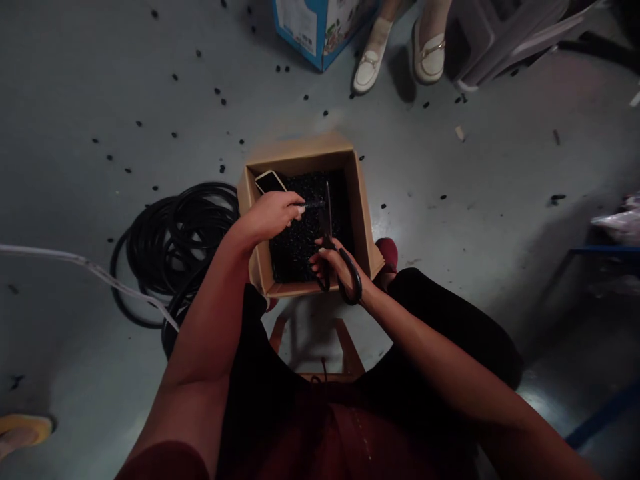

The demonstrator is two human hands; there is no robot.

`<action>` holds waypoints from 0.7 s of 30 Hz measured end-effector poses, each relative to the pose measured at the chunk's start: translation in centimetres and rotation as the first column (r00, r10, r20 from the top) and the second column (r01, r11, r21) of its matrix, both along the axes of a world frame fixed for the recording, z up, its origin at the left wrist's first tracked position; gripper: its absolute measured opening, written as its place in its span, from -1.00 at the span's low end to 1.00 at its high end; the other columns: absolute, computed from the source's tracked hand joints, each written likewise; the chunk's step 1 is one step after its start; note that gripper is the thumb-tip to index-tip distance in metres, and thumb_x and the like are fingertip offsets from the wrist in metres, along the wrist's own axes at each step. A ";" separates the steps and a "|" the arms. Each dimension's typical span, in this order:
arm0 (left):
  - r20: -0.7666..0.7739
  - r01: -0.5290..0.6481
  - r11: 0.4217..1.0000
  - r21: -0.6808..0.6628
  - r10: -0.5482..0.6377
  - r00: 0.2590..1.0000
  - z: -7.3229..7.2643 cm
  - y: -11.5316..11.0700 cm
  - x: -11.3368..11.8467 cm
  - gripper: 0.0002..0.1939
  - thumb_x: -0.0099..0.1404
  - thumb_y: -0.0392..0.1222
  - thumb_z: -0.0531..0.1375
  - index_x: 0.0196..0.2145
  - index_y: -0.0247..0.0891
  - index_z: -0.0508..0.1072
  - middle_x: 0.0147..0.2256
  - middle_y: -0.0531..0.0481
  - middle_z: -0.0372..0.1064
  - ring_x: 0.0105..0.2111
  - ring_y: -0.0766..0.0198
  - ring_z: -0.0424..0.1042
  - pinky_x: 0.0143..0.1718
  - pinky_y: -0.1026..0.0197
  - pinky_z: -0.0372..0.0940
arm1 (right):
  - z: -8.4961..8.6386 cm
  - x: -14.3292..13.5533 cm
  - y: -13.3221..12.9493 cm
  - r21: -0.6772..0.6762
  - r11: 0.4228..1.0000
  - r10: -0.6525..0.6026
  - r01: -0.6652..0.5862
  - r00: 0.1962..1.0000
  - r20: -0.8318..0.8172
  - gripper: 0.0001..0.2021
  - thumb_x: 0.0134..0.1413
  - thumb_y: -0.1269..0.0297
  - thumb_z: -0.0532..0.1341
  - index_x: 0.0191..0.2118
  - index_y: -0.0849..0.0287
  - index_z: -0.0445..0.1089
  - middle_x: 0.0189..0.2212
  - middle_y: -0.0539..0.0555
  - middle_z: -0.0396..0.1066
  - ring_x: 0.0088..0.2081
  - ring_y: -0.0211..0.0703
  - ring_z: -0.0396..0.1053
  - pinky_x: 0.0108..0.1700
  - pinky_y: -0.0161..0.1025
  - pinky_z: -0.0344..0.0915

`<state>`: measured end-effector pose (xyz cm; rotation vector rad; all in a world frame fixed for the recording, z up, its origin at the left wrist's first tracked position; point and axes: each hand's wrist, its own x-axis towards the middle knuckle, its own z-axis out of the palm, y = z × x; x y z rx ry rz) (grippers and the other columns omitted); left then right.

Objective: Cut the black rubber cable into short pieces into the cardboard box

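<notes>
Right hand: the right hand [336, 265] sits over the near right corner of the open brown cardboard box [363, 220], fingers threaded through and closed on the loops of the black-handled scissors [330, 247].
Scissors axis: the blades run from the hand away toward the far edge of the box, nearly upright in the view; whether they are parted cannot be told in the dim light.
Left hand: the left hand [273, 215] hovers over the near left part of the box, fingers pinched on one end of a short black ribbed tube piece [313, 204].
Tube axis: the piece lies left to right, crossways to the blades, its free end touching or just beside them at the box's middle.
Key relation: the tube sticks out to the right from the left fingertips and meets the blades at about a right angle; the left hand is nearer the tube, the right hand only reaches it through the scissors.
Box contents: a heap of small black cut bits [300, 247] fills the bottom, with a dark phone with a light rim [270, 181] lying in the far left corner.
Floor left of box: a coil of black hose [175, 247] lies just beside the box's left wall.
Far floor: scattered black bits, and another person's cream shoes [400, 57] well beyond the far edge.
</notes>
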<state>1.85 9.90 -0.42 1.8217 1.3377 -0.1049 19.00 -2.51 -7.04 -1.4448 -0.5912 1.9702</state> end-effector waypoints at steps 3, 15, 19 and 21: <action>0.040 -0.026 1.000 -0.016 0.026 0.999 0.1 0.0 -0.1 -0.62 0.33 -0.19 0.03 -0.02 -0.34 0.52 -0.23 -0.08 0.54 -0.36 0.31 0.43 -0.24 0.29 0.28 | 0.9 0.2 0.1 0.015 1.000 0.019 -0.019 1.000 0.013 -0.62 0.00 0.16 0.23 -0.05 0.08 0.22 -0.36 -0.04 0.44 -0.37 -0.23 0.43 -0.33 -0.26 0.35; 0.058 -0.019 0.999 -0.048 0.022 0.998 0.3 -0.1 0.3 -0.65 0.30 -0.19 0.04 -0.09 -0.32 0.54 -0.25 -0.08 0.54 -0.37 0.30 0.42 -0.27 0.27 0.29 | 1.4 0.4 -0.3 0.115 0.986 0.110 -0.119 0.990 0.088 -0.62 0.06 0.00 0.24 -0.08 0.07 0.24 -0.33 0.00 0.41 -0.22 -0.09 0.43 -0.15 -0.11 0.37; 0.050 0.033 0.998 -0.058 -0.030 0.998 0.2 -0.1 0.3 -0.66 0.30 -0.18 0.03 -0.15 -0.31 0.56 -0.27 -0.07 0.53 -0.36 0.30 0.43 -0.26 0.27 0.29 | 1.8 0.4 -0.2 0.140 0.978 0.140 -0.156 0.983 0.117 -0.59 0.10 -0.10 0.22 -0.09 0.07 0.24 -0.29 0.02 0.41 -0.20 -0.10 0.42 -0.13 -0.11 0.37; 0.055 0.038 0.998 -0.055 -0.035 0.998 0.2 -0.1 0.3 -0.66 0.29 -0.18 0.03 -0.17 -0.32 0.56 -0.28 -0.07 0.53 -0.36 0.30 0.43 -0.25 0.26 0.29 | 1.9 0.5 -0.2 0.158 0.973 0.147 -0.166 0.981 0.128 -0.58 0.12 -0.12 0.21 -0.09 0.08 0.24 -0.27 0.03 0.41 -0.19 -0.10 0.41 -0.12 -0.11 0.37</action>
